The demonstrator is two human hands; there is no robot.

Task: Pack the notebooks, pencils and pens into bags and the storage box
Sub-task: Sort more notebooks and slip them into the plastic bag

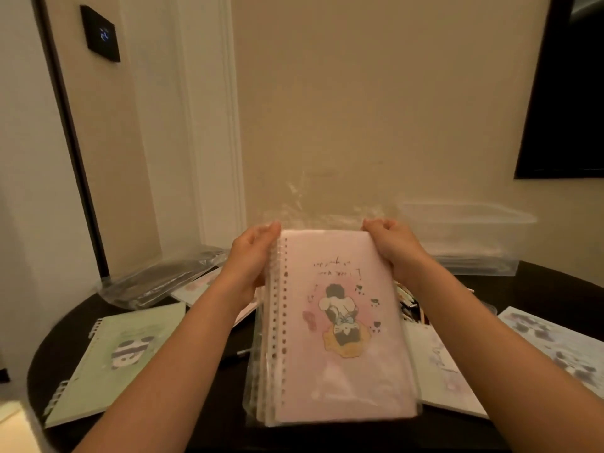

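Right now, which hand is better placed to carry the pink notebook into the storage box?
Probably the right hand: it grips the pink notebook at the corner nearest the storage box, rear right.

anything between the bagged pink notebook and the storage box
Nothing visible does. The left hand and right hand hold up the pink spiral notebook in its clear plastic bag; the clear plastic storage box sits back right, loose pens lying low between.

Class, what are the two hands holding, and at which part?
The left hand and right hand grip the pink notebook, sleeved in a clear bag, at its two far corners.
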